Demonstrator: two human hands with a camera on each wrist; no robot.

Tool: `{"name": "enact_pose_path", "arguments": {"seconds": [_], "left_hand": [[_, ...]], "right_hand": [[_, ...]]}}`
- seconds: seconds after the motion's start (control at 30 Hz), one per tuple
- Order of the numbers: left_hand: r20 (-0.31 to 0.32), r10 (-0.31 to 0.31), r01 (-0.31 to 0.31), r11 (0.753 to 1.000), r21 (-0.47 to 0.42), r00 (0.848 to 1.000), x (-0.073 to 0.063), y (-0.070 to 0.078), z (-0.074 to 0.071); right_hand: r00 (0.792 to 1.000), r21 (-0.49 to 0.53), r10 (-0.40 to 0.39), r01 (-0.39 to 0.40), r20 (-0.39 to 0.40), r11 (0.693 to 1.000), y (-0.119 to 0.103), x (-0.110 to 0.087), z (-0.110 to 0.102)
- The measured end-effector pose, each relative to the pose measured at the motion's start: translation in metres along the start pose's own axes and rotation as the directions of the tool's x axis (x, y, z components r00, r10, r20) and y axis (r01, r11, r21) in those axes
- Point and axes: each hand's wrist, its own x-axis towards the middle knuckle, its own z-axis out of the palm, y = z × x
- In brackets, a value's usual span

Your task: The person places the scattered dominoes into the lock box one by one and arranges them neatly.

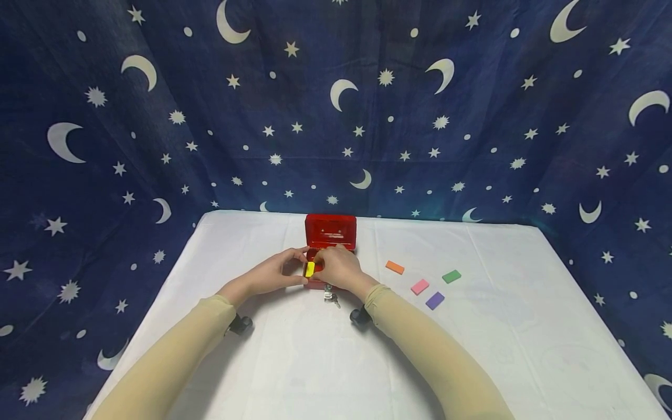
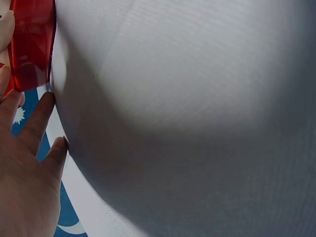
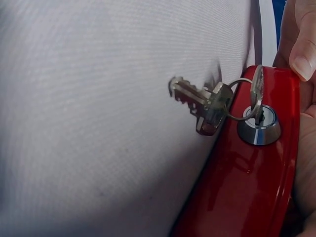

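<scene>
A red metal cash box [image 1: 331,228] stands on the table with its lid raised at the back. My left hand [image 1: 273,272] grips the box's left end, thumb at the front corner and fingers toward the back. In the right wrist view, the left thumb [image 3: 304,64] lies over the box's rim. Reaching over the box, my right hand [image 1: 339,268] pinches a small yellow block [image 1: 310,269] at the left side of the inside. From the lock [image 3: 259,126] on the front hangs a ring with keys [image 3: 205,106]. The right hand hides much of the interior.
Right of the box lie an orange block [image 1: 395,267], a pink block [image 1: 420,286], a green block [image 1: 451,276] and a purple block [image 1: 435,300]. White cloth [image 1: 525,326] covers the table. A dark blue curtain [image 1: 315,116] with moons and stars surrounds it.
</scene>
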Motion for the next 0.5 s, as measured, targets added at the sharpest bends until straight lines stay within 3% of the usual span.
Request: {"name": "enact_pose_path", "arguments": {"seconds": [0.5], "left_hand": [[0.001,-0.005,0.005,1.000,0.009,1.000,-0.0002,0.0010,0.0001]], "right_hand": [[1.000,0.019,0.012,-0.012,0.007,1.000,0.0015,-0.0004,-0.0016]]}}
